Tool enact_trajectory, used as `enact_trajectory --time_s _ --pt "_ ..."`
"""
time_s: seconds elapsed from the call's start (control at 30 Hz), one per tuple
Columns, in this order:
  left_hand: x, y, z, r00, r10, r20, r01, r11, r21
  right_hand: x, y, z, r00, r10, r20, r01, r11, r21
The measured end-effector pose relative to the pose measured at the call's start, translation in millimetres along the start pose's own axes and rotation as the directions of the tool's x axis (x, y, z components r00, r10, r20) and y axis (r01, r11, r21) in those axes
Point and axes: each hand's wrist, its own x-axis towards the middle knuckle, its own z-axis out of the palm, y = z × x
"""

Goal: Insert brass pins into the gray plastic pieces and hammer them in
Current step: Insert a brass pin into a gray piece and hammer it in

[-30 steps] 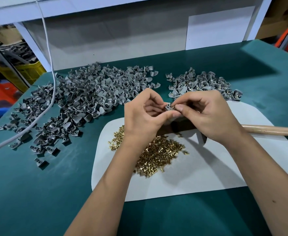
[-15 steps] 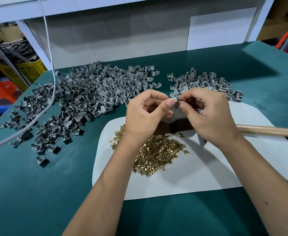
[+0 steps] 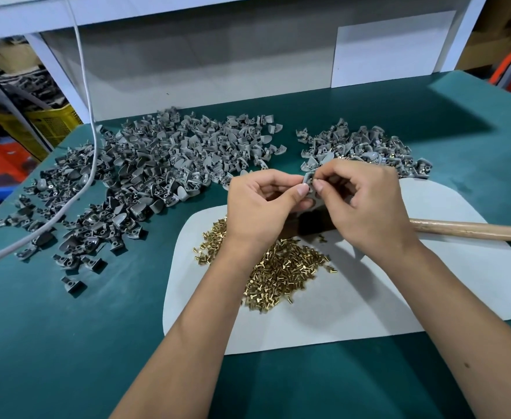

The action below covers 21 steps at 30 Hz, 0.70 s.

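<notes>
One gray plastic piece [image 3: 308,183] is pinched between my left hand [image 3: 263,207] and my right hand [image 3: 366,204], held in the air above the white mat [image 3: 429,297]. My right thumb and forefinger press at the top of the piece; whether a pin sits under them is hidden. A heap of brass pins [image 3: 281,270] lies on the mat under my wrists. A hammer lies behind my hands, its wooden handle [image 3: 474,229] pointing right and its dark head [image 3: 314,226] mostly covered.
A big pile of gray pieces [image 3: 145,176] spreads over the green table at left and centre. A smaller pile [image 3: 366,146] with brass visible sits behind my right hand. A white cable [image 3: 82,86] hangs across the left pile. A gray backboard stands at the rear.
Both hands have risen slightly and shifted away from me with the gray piece. My fingertips have changed their grip on the piece.
</notes>
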Motion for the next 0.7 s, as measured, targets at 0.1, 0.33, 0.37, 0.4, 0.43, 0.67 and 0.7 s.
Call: enact_trajectory --time_s 0.1,0.33,0.37,0.4,0.43,0.67,0.7 --pt "-1.3 -0.1 2.5 1.0 0.005 -0.008 -0.005 1.0 -0.014 -1.6 -1.5 1.7 0.999 0.02 -0.033 -0.019 1.0 0.022" --pt "-3.6 -1.0 6.5 0.999 0.017 -0.03 -0.018 0.999 -0.042 -3.0 -4.8 5.2 0.996 0.032 -0.089 -0.03 0.999 0.021" --pt "-4.0 -0.9 6.9 0.999 0.013 -0.029 -0.015 0.998 -0.055 -3.2 -5.1 5.1 0.995 0.03 -0.094 -0.029 0.999 0.015" --pt "-4.5 -0.8 7.3 1.0 0.011 -0.028 -0.013 0.998 -0.066 -3.4 -5.3 5.1 0.995 0.026 -0.1 -0.026 1.0 0.01" --pt "-4.8 -0.7 7.7 1.0 0.01 -0.027 -0.012 0.997 -0.075 -3.3 -5.3 4.8 0.994 0.023 -0.105 -0.022 1.0 0.008" --pt "-4.0 -0.8 5.2 1.0 -0.015 -0.019 0.014 0.997 -0.075 -3.7 -1.7 6.5 0.997 0.031 -0.07 -0.028 0.999 0.039" --pt "-3.6 -0.5 4.5 1.0 -0.019 -0.019 0.018 0.998 -0.068 -3.4 -0.6 6.0 0.998 0.024 -0.053 -0.022 0.999 0.034"
